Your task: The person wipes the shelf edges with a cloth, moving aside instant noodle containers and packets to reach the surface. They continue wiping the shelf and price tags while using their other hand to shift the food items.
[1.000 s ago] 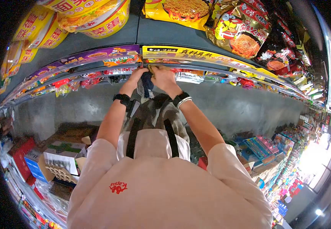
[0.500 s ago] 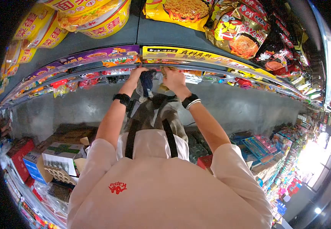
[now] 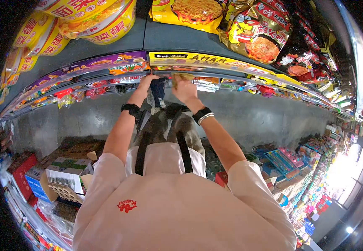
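As left grip holds it, cloth hangs below.

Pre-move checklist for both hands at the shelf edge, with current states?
1. Left hand grip on dark blue fabric cloth: ok, cloth hangs below it.
2. Right hand grip on small yellowish piece: ok; its material, cannot tell.
3. Both hands up at the shelf edge by the yellow paper label strip: ok.
4. Silver foil packets beside the right hand untouched: cannot tell.
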Motion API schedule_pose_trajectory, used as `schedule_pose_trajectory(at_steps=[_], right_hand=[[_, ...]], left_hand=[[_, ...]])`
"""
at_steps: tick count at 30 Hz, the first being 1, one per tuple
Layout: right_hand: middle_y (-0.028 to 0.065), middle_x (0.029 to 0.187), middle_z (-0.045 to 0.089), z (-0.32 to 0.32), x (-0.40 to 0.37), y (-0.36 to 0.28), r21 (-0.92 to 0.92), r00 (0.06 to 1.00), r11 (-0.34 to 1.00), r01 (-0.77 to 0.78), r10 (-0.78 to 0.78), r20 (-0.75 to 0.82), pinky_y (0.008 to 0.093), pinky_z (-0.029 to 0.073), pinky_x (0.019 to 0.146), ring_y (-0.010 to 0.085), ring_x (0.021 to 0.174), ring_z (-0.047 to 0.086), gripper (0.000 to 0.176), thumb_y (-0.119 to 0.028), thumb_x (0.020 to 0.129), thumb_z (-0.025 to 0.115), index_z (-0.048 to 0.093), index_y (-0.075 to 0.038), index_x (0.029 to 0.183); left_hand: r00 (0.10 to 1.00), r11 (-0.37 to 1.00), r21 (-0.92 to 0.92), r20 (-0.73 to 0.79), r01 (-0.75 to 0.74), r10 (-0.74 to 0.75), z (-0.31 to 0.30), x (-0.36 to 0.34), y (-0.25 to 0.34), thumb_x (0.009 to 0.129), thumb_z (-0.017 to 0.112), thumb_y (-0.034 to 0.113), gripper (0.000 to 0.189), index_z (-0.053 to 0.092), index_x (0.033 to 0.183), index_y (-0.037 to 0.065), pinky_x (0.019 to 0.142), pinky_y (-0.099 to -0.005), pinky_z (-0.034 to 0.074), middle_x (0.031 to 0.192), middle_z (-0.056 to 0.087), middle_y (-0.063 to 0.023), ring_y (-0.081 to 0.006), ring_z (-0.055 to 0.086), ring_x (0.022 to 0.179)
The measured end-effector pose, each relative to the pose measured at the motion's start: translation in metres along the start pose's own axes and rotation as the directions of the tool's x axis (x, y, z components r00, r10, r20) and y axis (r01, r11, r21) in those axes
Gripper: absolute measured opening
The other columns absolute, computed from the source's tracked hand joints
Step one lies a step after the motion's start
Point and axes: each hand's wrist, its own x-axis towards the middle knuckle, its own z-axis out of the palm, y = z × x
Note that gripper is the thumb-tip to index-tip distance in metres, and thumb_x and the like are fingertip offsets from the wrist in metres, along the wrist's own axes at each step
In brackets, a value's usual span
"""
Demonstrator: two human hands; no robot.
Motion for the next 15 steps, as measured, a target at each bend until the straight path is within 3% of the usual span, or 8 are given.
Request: schedule_pose_trajectory(at_steps=[2,4,8,11,15], right_hand=[[0.0156,0.091,0.059,-0.001,0.001,-0.006,0.048,0.999,0.998,0.036,-0.034,-0.034,0.0436,0.049,0.063,0.0336,0.076,0.060,0.045,-0.029,0.072,0.056,0.045,-0.012,0.112],[0.0153,0.091,0.059,-0.006,0.001,-0.008,0.035,0.999,0.998,0.047,-0.047,0.017,0.0438,0.049,0.063,0.0339,0.074,0.060,0.046,-0.028,0.072,0.056,0.043,-0.014,0.114],[0.0157,0.091,0.058,-0.015,-0.008,0.030,-0.012,0.996,0.996,0.089,-0.089,0.031,0.0430,0.049,0.060,0.0335,0.073,0.060,0.047,-0.028,0.071,0.056,0.042,-0.016,0.115],[0.0170,0.095,0.055,-0.024,-0.014,0.051,-0.118,0.995,0.988,0.099,-0.096,0.030,0.0413,0.050,0.057,0.0319,0.070,0.060,0.051,-0.028,0.072,0.056,0.039,-0.016,0.119],[0.0164,0.096,0.055,-0.019,-0.008,0.038,-0.121,0.994,0.991,0.063,-0.050,0.102,0.0419,0.050,0.058,0.0309,0.073,0.060,0.054,-0.029,0.073,0.056,0.037,-0.015,0.122]], left_hand=[[0.999,0.999,-0.036,0.049,-0.005,0.007,-0.003,0.010,-0.007,0.065,0.066,0.026,0.039,0.059,0.094,0.002,0.077,-0.0354,0.034,0.095,0.057,-0.0109,-0.0213,0.050,0.090],[0.996,0.998,-0.047,0.081,-0.033,0.037,-0.001,-0.005,-0.002,0.064,0.065,0.030,0.031,0.060,0.087,0.009,0.082,-0.0391,0.032,0.092,0.056,-0.0063,-0.0196,0.048,0.092],[0.994,0.999,-0.045,0.103,-0.026,0.031,0.000,-0.009,0.000,0.064,0.065,0.031,0.032,0.060,0.089,0.011,0.086,-0.0422,0.027,0.096,0.055,-0.0060,-0.0203,0.045,0.096],[0.997,0.999,-0.030,0.073,-0.034,0.036,0.001,-0.012,0.000,0.064,0.064,0.031,0.032,0.060,0.089,0.012,0.087,-0.0407,0.025,0.102,0.053,-0.0062,-0.0211,0.043,0.099],[1.000,1.000,0.011,-0.020,-0.023,0.023,0.004,-0.011,0.000,0.063,0.065,0.031,0.033,0.060,0.090,0.012,0.087,-0.0406,0.025,0.105,0.051,-0.0066,-0.0215,0.041,0.102]])
